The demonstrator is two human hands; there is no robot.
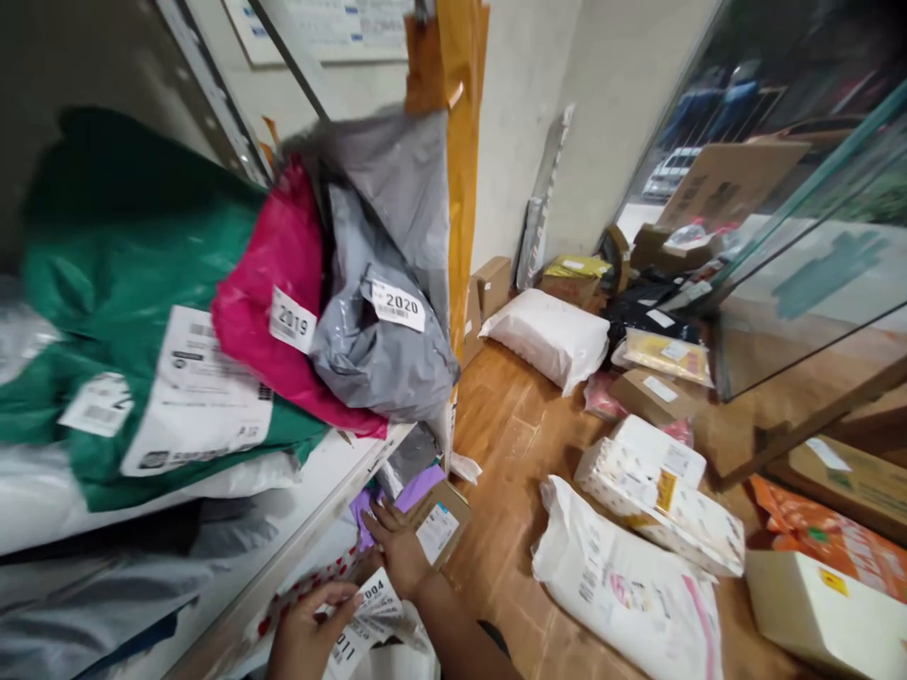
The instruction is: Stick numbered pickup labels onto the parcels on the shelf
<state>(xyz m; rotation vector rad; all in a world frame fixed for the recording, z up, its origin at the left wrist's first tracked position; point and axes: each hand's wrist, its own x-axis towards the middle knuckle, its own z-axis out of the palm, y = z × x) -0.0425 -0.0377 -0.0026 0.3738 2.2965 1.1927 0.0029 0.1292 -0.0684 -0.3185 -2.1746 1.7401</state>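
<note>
My left hand (pixel 306 631) is at the bottom, pinching white number stickers (pixel 368 619) marked with digits such as 004. My right hand (pixel 397 548) reaches forward onto the lower shelf, fingers pressed against a purple mailer (pixel 418 489) and a small cardboard box (pixel 440 521) with a white label. On the shelf above lie a green mailer (pixel 134 274), a pink mailer (pixel 280 274) tagged 2019 and a grey mailer (pixel 383 312) tagged 2020.
A white metal shelf edge (pixel 312 515) runs diagonally at left. Many parcels lie on the wooden floor (pixel 510 425): a white pillow bag (pixel 549 335), printed white sacks (pixel 624 576), brown boxes, an orange bag (pixel 829 534). A glass panel (pixel 800 283) stands at right.
</note>
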